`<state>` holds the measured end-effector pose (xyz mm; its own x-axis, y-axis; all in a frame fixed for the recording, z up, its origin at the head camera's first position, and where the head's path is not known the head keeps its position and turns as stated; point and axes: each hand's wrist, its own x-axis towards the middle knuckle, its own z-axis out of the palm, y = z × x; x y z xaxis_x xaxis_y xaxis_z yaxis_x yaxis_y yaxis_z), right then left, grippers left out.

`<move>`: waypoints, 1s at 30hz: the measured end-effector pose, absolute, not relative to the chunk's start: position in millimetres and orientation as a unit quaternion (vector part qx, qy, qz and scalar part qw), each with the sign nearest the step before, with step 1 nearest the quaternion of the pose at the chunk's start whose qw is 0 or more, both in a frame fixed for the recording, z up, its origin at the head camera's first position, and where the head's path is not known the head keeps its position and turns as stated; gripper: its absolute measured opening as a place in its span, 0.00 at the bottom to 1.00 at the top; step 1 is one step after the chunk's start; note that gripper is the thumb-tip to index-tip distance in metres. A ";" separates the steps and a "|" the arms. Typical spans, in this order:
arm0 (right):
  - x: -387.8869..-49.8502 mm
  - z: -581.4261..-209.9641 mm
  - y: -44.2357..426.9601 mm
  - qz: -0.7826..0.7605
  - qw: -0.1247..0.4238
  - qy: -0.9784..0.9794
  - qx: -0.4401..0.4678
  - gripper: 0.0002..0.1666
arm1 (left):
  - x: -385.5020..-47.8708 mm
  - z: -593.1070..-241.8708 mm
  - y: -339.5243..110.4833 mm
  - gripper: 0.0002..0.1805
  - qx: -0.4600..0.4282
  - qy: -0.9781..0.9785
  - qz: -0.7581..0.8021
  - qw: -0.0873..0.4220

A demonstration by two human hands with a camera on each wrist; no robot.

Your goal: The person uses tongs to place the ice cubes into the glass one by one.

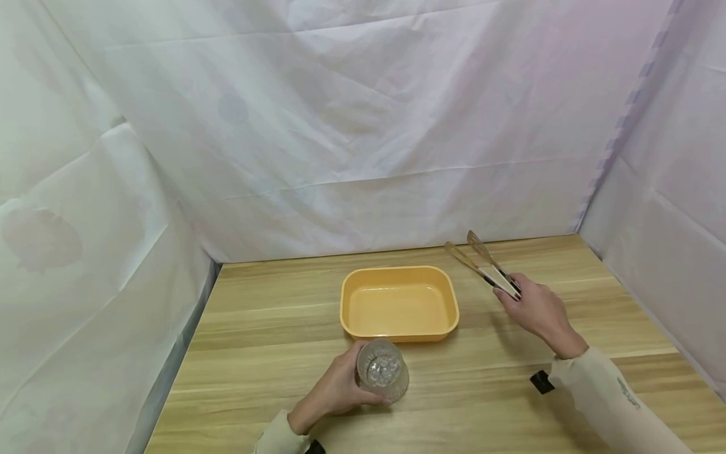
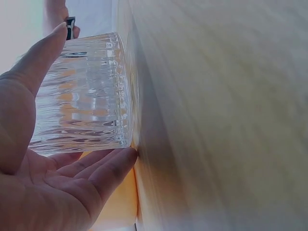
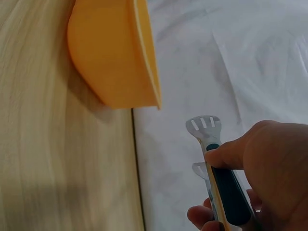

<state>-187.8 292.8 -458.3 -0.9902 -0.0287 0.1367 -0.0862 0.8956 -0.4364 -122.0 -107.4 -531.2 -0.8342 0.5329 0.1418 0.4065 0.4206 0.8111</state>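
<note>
My left hand (image 1: 339, 386) holds a clear ribbed glass (image 1: 383, 371) near the front of the table, thumb on one side and fingers on the other. In the left wrist view the glass (image 2: 89, 96) has vertical fluting and its base is close to the tabletop. Whether the clear shapes inside are contents or its thick base, I cannot tell. On the right, my right hand (image 1: 539, 309) grips a pair of tongs (image 1: 481, 248) by the handles, raised above the table with the tips spread. The right wrist view shows the tongs' dark grip (image 3: 228, 192) and slotted head.
A yellow rectangular tray (image 1: 399, 335) with raised walls stands mid-table, just beyond the glass and left of the tongs. The wood-grain table (image 1: 255, 340) meets white cloth (image 1: 363, 214) at the back and both sides.
</note>
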 end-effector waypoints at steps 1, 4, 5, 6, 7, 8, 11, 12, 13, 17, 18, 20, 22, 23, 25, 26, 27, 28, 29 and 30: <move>-189.2 -459.9 293.9 0.225 0.060 -0.972 0.026 0.34 | -122.0 -531.3 -107.6 0.52 0.280 0.839 0.461 0.069; -193.8 -465.7 296.5 0.217 0.049 -0.975 0.017 0.36 | -122.1 -531.1 -108.3 0.52 0.281 0.838 0.462 0.069; -195.5 -467.9 297.3 0.215 0.045 -0.975 0.015 0.37 | -122.2 -531.0 -108.5 0.52 0.281 0.838 0.462 0.068; -197.0 -470.1 298.0 0.213 0.042 -0.976 0.013 0.37 | -122.2 -530.9 -108.6 0.52 0.281 0.838 0.463 0.069; -198.5 -472.2 298.7 0.212 0.038 -0.977 0.011 0.38 | -122.3 -530.9 -108.8 0.52 0.281 0.838 0.463 0.068; -200.1 -474.5 299.4 0.211 0.036 -0.977 0.008 0.38 | -122.2 -530.6 -108.9 0.52 0.281 0.838 0.462 0.069; -204.2 -481.5 301.5 0.212 0.025 -0.977 0.002 0.38 | -122.0 -530.4 -109.4 0.52 0.281 0.840 0.459 0.069; -205.4 -483.9 302.2 0.213 0.021 -0.977 0.001 0.38 | -121.7 -530.3 -109.6 0.52 0.280 0.840 0.459 0.070; -206.9 -486.6 303.0 0.214 0.017 -0.977 0.000 0.37 | -121.6 -530.2 -109.8 0.52 0.280 0.841 0.457 0.070; -211.7 -496.4 304.8 0.213 0.001 -0.977 -0.002 0.35 | -121.1 -530.3 -110.2 0.52 0.279 0.844 0.453 0.072; -212.7 -498.7 305.0 0.213 0.000 -0.977 -0.001 0.34 | -120.9 -530.4 -110.2 0.52 0.278 0.844 0.453 0.074; -214.3 -502.4 304.9 0.211 -0.001 -0.978 -0.001 0.33 | -120.8 -531.0 -110.2 0.52 0.278 0.844 0.452 0.075; -216.0 -506.0 304.6 0.211 -0.002 -0.977 0.001 0.32 | -120.6 -531.8 -110.1 0.52 0.277 0.844 0.452 0.077; -216.5 -507.3 304.3 0.211 -0.002 -0.977 0.001 0.32 | -120.7 -532.2 -110.1 0.52 0.277 0.845 0.452 0.076; -217.7 -509.9 303.9 0.211 -0.005 -0.978 0.002 0.32 | -120.7 -532.7 -110.2 0.52 0.277 0.845 0.451 0.076; -218.1 -511.5 303.7 0.211 -0.006 -0.978 0.002 0.32 | -120.8 -532.7 -110.2 0.52 0.277 0.845 0.450 0.076; -218.3 -512.9 303.5 0.210 -0.007 -0.978 0.003 0.32 | -120.8 -532.7 -110.3 0.52 0.277 0.846 0.450 0.077; -218.3 -514.1 303.2 0.211 -0.008 -0.978 0.003 0.31 | -120.9 -532.7 -110.4 0.52 0.277 0.846 0.450 0.078; -218.2 -515.1 302.9 0.211 -0.009 -0.978 0.003 0.31 | -121.0 -532.6 -110.5 0.52 0.277 0.846 0.449 0.078; -218.0 -516.3 302.7 0.209 -0.009 -0.978 0.002 0.31 | -120.9 -532.5 -110.6 0.53 0.277 0.845 0.449 0.080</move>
<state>-218.0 302.7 -516.3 -0.9998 -0.0076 -0.0170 0.0000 0.9126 -0.4088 -120.9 -110.6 -532.5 -0.8337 0.5404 0.1139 0.3966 0.4425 0.8043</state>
